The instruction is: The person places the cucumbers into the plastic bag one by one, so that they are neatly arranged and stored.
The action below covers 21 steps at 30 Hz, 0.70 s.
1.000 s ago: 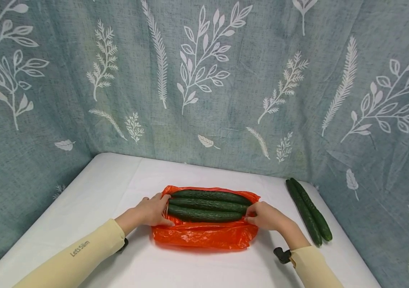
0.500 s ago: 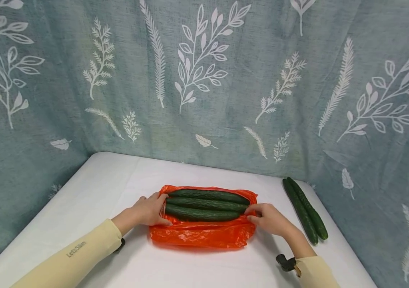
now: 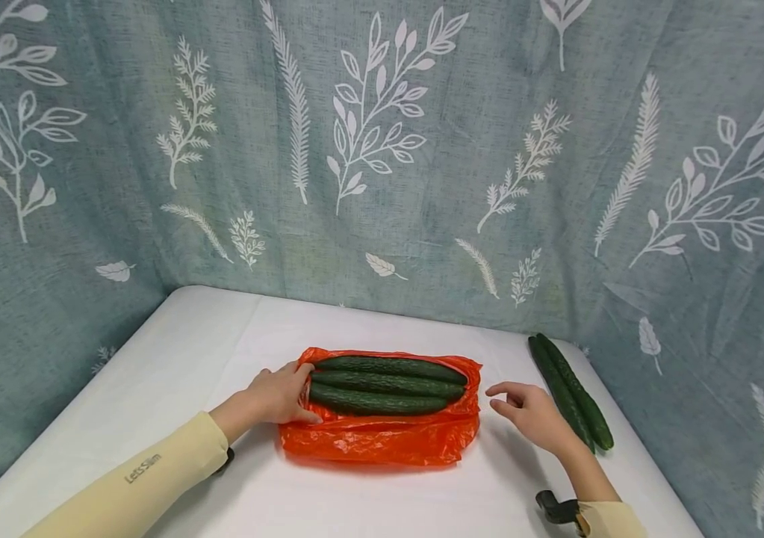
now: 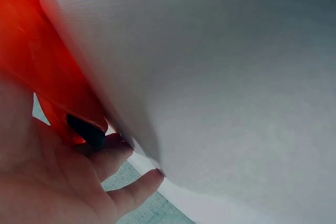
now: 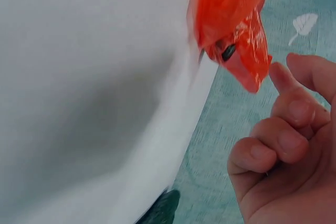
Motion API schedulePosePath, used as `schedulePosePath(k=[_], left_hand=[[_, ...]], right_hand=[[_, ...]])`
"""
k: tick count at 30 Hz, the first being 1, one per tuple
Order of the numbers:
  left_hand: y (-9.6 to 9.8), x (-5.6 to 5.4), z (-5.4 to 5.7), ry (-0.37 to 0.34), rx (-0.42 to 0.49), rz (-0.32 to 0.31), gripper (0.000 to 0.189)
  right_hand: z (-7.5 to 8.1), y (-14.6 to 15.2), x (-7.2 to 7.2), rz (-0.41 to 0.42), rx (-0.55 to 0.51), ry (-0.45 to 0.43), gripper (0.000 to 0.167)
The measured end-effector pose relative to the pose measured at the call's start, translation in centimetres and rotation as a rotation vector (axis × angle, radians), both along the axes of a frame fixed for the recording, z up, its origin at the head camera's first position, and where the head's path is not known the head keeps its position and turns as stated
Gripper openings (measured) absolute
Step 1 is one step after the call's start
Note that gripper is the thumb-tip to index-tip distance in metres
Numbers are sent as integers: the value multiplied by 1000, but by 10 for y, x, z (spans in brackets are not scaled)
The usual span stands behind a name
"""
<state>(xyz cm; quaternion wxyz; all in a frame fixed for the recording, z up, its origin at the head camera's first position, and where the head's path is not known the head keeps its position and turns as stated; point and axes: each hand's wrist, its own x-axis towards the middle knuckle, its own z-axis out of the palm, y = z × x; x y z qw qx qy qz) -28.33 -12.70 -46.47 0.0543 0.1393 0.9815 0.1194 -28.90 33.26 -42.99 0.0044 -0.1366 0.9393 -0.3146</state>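
An open red plastic bag [image 3: 382, 444] lies across the middle of the table, with 3 dark green cucumbers [image 3: 382, 383] side by side in its mouth. My left hand [image 3: 277, 394] rests against the bag's left end, thumb and forefinger spread apart. In the left wrist view, two fingers [image 4: 137, 190] reach down to the white surface, and a dark cucumber end [image 4: 86, 130] shows at the bag; the other fingers are partly hidden. Just off the bag's right end, my right hand [image 3: 532, 417] hovers with loosely bent fingers and holds nothing.
Two more cucumbers [image 3: 570, 392] lie together near the right edge, partly behind my right hand. A white cloth [image 3: 234, 329] covers the table. Behind and at both sides hangs a blue-green curtain [image 3: 449, 179] with white leaf prints.
My right hand has let go of the bag's right end and moved to the right, towards the loose cucumbers. My left hand has stayed at the left end, and the bag lies where it was.
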Motion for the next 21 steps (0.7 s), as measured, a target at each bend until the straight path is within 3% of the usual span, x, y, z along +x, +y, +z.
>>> schedulePosePath(k=[8,14,21], left_hand=[[0,1,1,2,-5,-1,106],[1,3,2,-3,-4,-1,106],[1,2,2,-2,2,-6,106]], right_hand=[[-2,23,3,-124,-40,70,25],[-7,40,9,-207,-105,33,36],[-11,56,12,-358,-159,-16,52]])
